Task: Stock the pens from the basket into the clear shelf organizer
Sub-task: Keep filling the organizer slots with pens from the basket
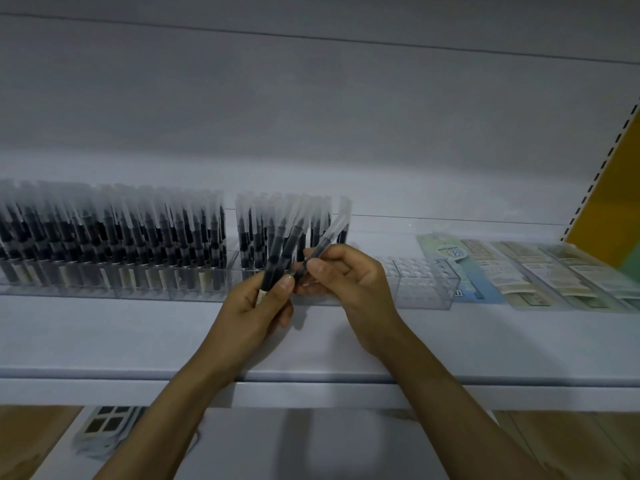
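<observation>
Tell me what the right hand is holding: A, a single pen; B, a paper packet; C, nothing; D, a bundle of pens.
A: the right hand pinches a single pen, while the left hand grips the bundle of pens.

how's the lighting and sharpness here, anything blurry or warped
Head view: dim, bluish light, no glare; stocked pens at far left look soft; the pen pinched by the right hand is slightly smeared, while the left hand and its bundle are sharper; the slotted upright at right leans, likely wide-lens distortion.
</observation>
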The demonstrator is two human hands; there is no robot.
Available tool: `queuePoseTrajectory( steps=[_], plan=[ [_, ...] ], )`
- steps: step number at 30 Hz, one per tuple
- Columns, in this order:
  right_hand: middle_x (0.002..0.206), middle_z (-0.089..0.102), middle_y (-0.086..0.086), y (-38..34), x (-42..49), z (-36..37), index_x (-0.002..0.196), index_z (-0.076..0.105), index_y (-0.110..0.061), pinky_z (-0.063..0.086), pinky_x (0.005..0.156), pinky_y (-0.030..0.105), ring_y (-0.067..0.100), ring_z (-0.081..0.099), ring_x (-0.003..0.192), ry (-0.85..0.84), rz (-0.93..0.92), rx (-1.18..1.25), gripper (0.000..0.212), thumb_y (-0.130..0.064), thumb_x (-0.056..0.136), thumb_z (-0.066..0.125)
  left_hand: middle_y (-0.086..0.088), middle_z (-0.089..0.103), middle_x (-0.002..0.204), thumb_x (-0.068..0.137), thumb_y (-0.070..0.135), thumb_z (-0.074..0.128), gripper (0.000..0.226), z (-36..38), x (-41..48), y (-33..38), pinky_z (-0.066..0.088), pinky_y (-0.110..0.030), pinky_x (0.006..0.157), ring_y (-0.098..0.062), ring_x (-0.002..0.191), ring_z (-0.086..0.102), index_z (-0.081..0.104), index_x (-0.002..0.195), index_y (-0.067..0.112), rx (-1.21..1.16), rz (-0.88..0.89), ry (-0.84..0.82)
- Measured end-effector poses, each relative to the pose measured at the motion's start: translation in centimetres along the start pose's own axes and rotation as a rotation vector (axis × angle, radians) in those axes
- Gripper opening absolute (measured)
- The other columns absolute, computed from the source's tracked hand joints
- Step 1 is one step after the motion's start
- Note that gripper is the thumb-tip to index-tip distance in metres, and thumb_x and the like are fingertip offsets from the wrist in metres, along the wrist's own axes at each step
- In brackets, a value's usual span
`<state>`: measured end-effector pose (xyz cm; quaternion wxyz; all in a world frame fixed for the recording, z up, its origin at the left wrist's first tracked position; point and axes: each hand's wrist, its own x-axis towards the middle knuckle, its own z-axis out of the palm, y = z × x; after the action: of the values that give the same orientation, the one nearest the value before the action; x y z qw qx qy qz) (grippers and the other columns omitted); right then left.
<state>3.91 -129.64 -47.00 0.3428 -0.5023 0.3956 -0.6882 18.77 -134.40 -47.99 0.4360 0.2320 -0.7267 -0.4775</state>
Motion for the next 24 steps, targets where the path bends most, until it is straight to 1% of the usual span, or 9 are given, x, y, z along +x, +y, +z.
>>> queuePoseTrajectory(
  steps=[3, 7, 9, 11, 15, 18, 20, 22, 24],
  plan=[
    [0.097, 0.074, 0.006, -0.05, 0.21, -0.05, 0.091, 0.071, -0.011, 0.059, 0.078, 0.037, 0.025, 0.07, 0.084, 0.022, -0.003, -0.017, 0.009, -0.009, 0.084, 0.065, 0.0, 0.053, 0.055, 0.088, 0.035, 0.049, 0.032, 0.07, -0.07, 0.13, 0.031, -0.013, 0.044, -0.005, 0.042, 0.037, 0.057, 0.081, 0.005, -0.002, 0.007, 0.016],
    [0.103, 0.073, 0.008, -0.33, 0.09, -0.24, 0.104, 0.068, -0.022, 0.056, 0.075, 0.029, 0.021, 0.07, 0.091, -0.005, 0.022, 0.001, 0.022, -0.008, 0.093, 0.055, 0.001, 0.052, 0.049, 0.089, 0.033, 0.046, 0.029, 0.25, -0.4, 0.6, 0.029, -0.012, 0.042, -0.004, 0.038, 0.033, 0.057, 0.073, 0.012, -0.033, 0.001, 0.041],
    [0.105, 0.072, 0.011, -0.37, 0.04, -0.11, 0.105, 0.069, -0.022, 0.056, 0.075, 0.029, 0.022, 0.069, 0.091, -0.002, 0.018, 0.007, 0.02, -0.014, 0.089, 0.06, 0.001, 0.05, 0.045, 0.089, 0.031, 0.047, 0.03, 0.23, -0.46, 0.64, 0.028, -0.012, 0.042, -0.003, 0.038, 0.032, 0.056, 0.069, 0.011, -0.018, 0.018, 0.053],
    [0.104, 0.072, 0.014, -0.26, 0.08, -0.01, 0.105, 0.069, -0.022, 0.057, 0.078, 0.032, 0.025, 0.069, 0.092, 0.002, 0.007, 0.012, 0.026, -0.022, 0.08, 0.065, 0.002, 0.05, 0.045, 0.089, 0.028, 0.049, 0.027, 0.23, -0.45, 0.6, 0.029, -0.011, 0.043, -0.003, 0.038, 0.033, 0.056, 0.07, 0.011, -0.005, 0.035, 0.059],
    [0.099, 0.073, 0.012, -0.33, 0.15, -0.09, 0.099, 0.071, -0.024, 0.057, 0.085, 0.038, 0.028, 0.07, 0.092, -0.012, 0.003, 0.015, 0.026, -0.021, 0.074, 0.069, 0.008, 0.052, 0.046, 0.091, 0.018, 0.051, 0.02, 0.3, -0.36, 0.63, 0.032, -0.005, 0.046, 0.001, 0.04, 0.043, 0.057, 0.072, 0.013, 0.038, 0.072, 0.044],
    [0.091, 0.075, 0.006, -0.43, 0.25, -0.07, 0.108, 0.063, -0.021, 0.058, 0.081, 0.034, 0.022, 0.071, 0.088, -0.022, 0.025, 0.051, 0.035, -0.02, 0.074, 0.068, 0.004, 0.056, 0.054, 0.089, 0.03, 0.048, 0.022, 0.22, -0.3, 0.55, 0.031, -0.01, 0.042, -0.002, 0.039, 0.038, 0.062, 0.081, 0.014, -0.009, 0.043, 0.056],
    [0.089, 0.075, 0.008, -0.58, 0.4, -0.01, 0.109, 0.055, -0.013, 0.058, 0.073, 0.03, 0.021, 0.072, 0.083, 0.029, 0.023, 0.084, 0.037, -0.018, 0.075, 0.068, 0.0, 0.055, 0.058, 0.089, 0.036, 0.045, 0.035, 0.17, -0.23, 0.29, 0.031, -0.013, 0.041, -0.004, 0.04, 0.036, 0.063, 0.09, 0.007, -0.032, 0.007, 0.067],
    [0.09, 0.074, 0.012, -0.84, 0.51, -0.15, 0.104, 0.051, -0.005, 0.057, 0.066, 0.025, 0.022, 0.072, 0.079, 0.16, -0.004, 0.129, 0.035, -0.018, 0.076, 0.069, 0.0, 0.049, 0.055, 0.089, 0.04, 0.043, 0.044, 0.23, -0.19, 0.02, 0.03, -0.014, 0.042, -0.005, 0.041, 0.034, 0.06, 0.091, 0.0, -0.036, -0.024, 0.076],
    [0.092, 0.074, 0.013, -0.84, 0.63, -0.79, 0.101, 0.055, -0.006, 0.057, 0.063, 0.024, 0.022, 0.072, 0.079, 0.343, -0.084, 0.172, 0.031, -0.02, 0.077, 0.068, 0.0, 0.041, 0.052, 0.088, 0.041, 0.043, 0.042, 0.28, -0.22, -0.03, 0.029, -0.014, 0.043, -0.005, 0.042, 0.032, 0.063, 0.092, 0.005, -0.073, -0.049, 0.085]
  ],
)
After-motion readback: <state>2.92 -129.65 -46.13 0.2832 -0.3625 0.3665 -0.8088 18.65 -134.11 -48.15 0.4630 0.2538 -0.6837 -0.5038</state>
